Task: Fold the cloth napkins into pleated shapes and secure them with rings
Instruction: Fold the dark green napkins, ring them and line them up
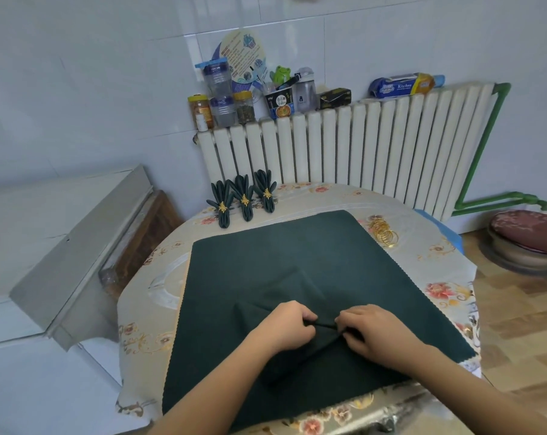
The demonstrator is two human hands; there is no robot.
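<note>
Counter (391,199) w/ floral cover: green cloth (297,252) spread flat, 3 ringed napkins (244,199) at back, gold rings (383,232) far right.

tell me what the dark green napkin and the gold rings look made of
Dark green napkin: matte woven cloth, seemingly, with pinked zigzag edges, creasing softly where the hands pinch it. Gold rings: thin shiny loops, likely metal, though gilded plastic is possible.

Both bare forearms enter from the bottom edge of the frame and converge at lower centre. The left hand (284,328) and right hand (369,329) lie knuckles up, just apart, fingers curled and pinching a raised fold between them.
</note>
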